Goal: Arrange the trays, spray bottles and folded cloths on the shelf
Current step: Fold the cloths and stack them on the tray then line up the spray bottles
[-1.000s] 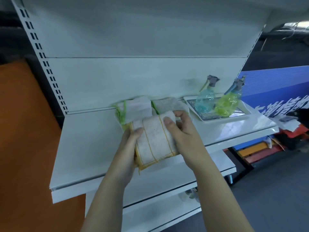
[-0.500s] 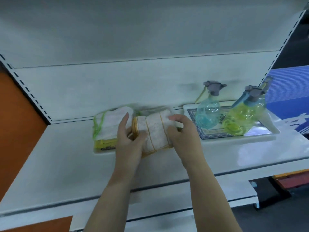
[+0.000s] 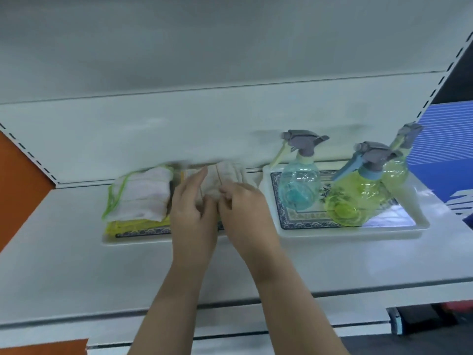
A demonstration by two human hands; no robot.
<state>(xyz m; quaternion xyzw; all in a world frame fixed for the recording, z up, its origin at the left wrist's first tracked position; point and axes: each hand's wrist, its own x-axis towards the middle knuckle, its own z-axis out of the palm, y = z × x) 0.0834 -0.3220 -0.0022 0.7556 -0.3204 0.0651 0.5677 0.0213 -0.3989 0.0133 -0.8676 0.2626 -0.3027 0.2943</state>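
Head view, taking the left tray (image 3: 133,240) as landmark: both hands meet over its right half. The left hand (image 3: 193,211) and right hand (image 3: 243,206) each curl their fingers around a folded cloth with orange stripes (image 3: 225,176), gripping it above the tray's far right part. On the tray's left half sits a green-edged folded cloth (image 3: 142,197) atop a yellow one (image 3: 135,224).

To the tray's right, just beside it, a second tray (image 3: 419,226) carries three spray bottles: a blue one (image 3: 300,185) nearest, then two yellow-green (image 3: 353,198), (image 3: 395,170).

Risks, as a judgement: if the cloth is let go unevenly its folds may spring open, or it may slump onto the green-edged stack and skew it. The right forearm passes close to the blue bottle; a careless withdrawal could tip it.

No brand, label or writing on these items can be read; the white marks on the blue panel (image 3: 445,139) farther right are too cropped to make out.
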